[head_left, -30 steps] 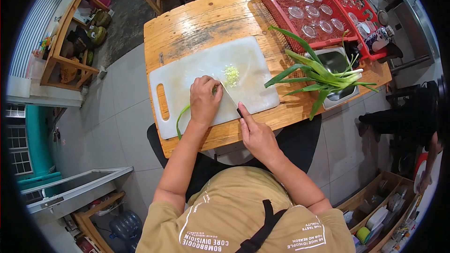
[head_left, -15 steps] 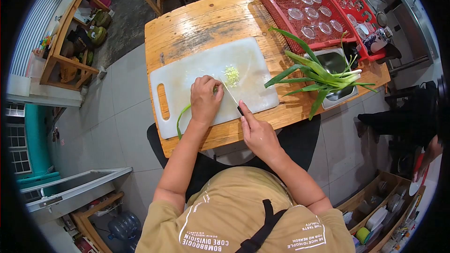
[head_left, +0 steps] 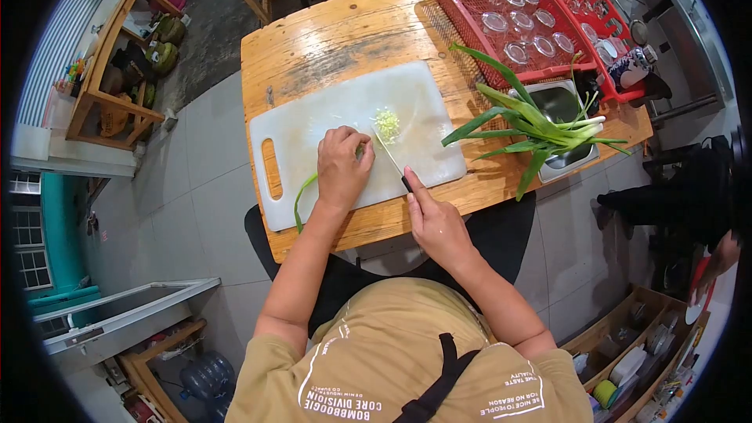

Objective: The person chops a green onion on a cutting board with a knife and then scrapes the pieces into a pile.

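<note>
On the white cutting board (head_left: 305, 117), my left hand (head_left: 343, 160) is closed with curled fingers round a green onion (head_left: 304, 202). Its long green leaf trails out behind the hand toward the board's near edge. My right hand (head_left: 435, 219) grips the black handle of a knife (head_left: 388, 150), whose blade points away and left, close to my left fingertips. A small heap of finely chopped green onion (head_left: 385, 124) lies just past the blade. The cut end under my left fingers is mostly hidden.
A bunch of green onions (head_left: 540, 127) rests across a steel container (head_left: 558, 102) at the table's right. Behind stands a red basket (head_left: 462, 19) of upturned glasses. The wooden table (head_left: 329, 31) extends beyond the board. Another person's dark-clothed legs (head_left: 650, 205) are at far right.
My right hand and the knife have shifted slightly to the right and nearer me. My left hand stays nearly in place on the green onion.
</note>
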Available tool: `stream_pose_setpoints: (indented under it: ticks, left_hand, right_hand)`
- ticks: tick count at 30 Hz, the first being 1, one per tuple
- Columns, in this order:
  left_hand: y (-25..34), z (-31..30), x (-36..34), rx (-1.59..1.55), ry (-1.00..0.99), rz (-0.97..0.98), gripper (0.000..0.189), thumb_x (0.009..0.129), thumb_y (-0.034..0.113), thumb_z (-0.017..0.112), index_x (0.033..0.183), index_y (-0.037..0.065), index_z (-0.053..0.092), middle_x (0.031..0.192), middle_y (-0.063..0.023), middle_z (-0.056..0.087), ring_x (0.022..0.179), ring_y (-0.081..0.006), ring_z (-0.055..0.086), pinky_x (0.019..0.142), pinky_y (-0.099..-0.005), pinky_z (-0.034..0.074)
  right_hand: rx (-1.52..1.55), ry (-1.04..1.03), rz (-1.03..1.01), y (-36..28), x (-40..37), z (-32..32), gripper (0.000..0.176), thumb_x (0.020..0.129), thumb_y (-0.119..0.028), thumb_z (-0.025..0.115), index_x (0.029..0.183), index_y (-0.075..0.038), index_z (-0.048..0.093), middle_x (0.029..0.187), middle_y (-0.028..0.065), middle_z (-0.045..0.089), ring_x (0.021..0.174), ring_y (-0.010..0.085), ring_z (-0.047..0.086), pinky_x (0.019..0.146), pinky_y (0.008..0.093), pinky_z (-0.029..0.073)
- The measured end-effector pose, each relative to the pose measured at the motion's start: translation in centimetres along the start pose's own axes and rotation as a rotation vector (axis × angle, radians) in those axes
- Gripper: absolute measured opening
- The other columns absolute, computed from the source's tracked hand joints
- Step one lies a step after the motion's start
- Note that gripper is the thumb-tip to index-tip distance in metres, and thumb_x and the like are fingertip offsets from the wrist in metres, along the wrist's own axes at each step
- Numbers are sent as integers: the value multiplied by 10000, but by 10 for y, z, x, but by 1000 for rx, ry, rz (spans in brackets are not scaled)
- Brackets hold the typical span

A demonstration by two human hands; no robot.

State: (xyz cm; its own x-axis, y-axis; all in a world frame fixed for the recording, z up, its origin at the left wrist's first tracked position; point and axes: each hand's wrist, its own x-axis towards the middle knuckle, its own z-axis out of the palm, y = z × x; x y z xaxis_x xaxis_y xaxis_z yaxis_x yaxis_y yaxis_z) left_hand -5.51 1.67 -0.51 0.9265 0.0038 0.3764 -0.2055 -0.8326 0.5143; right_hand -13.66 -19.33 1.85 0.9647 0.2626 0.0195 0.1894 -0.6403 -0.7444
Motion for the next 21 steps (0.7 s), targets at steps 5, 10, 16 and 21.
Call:
stream_pose_setpoints:
  ticks: [5, 10, 16, 21]
  left_hand:
    - [-2, -1, -1, -3, -13, 14, 127, 894, 157, 802, 968, 53, 802, 1040, -98, 722, 1054, -311, 658, 966, -443, 510]
    - [0, 1, -1, 19, -13, 51, 137, 879, 177, 810, 977, 82, 810, 1030, -73, 710, 1051, -287, 648, 954, -438, 492]
    - [-5, -3, -3, -11, -20, 66, 137, 887, 153, 799, 1002, 80, 813, 1044, -68, 710, 1054, -289, 648, 973, -444, 491]
    - [-2, -2, -4, -26, -35, 36, 153, 889, 133, 793, 1025, 66, 811, 1068, -98, 712, 1076, -309, 652, 990, -448, 498]
  right_hand:
    - [-66, 9, 28, -1, -19, 3, 566, 1103, -214, 579, 1652, -132, 469, 671, 220, 674, 606, 442, 675, 605, 564, 534]
    - [-81, -27, 64, -3, -3, 5, 569, 1103, -215, 572, 1654, -125, 462, 689, 231, 681, 632, 444, 687, 620, 566, 546]
    - [82, -43, 63, -2, -1, -12, 550, 1104, -207, 573, 1646, -175, 487, 707, 255, 672, 669, 470, 688, 641, 582, 529]
    - [30, -26, 43, -8, -8, -12, 555, 1104, -201, 575, 1651, -195, 485, 711, 254, 676, 671, 462, 690, 650, 580, 533]
